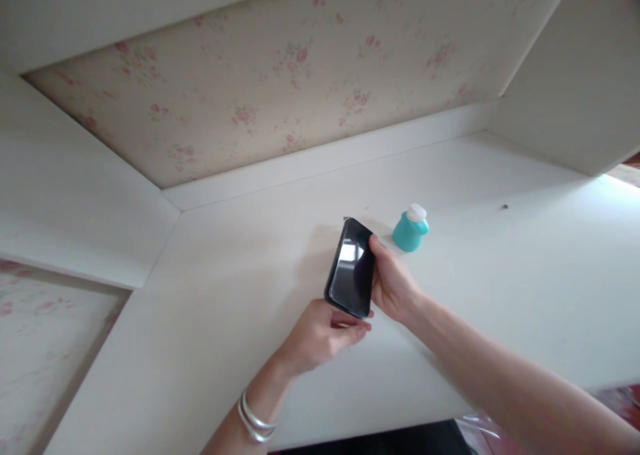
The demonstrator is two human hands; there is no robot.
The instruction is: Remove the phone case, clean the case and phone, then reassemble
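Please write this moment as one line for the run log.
left hand: holds phone bottom | right hand: holds phone side | phone: dark screen up, over desk | teal bottle: upright, beside right hand

View: one only, the camera on my head, so no second view shares any part of this scene.
Position: above and near the front edge of the white desk (pixel 500 295), looking forward and steeply down.
Facing: toward the far floral back panel (pixel 280 88), which fills the upper frame, tilted.
Framing: white side panels close in far left and far right; my forearms enter from the bottom edge.
Nearness: close; my left hand (pixel 320 335) and right hand (pixel 393 285) sit at frame centre, within arm's reach.
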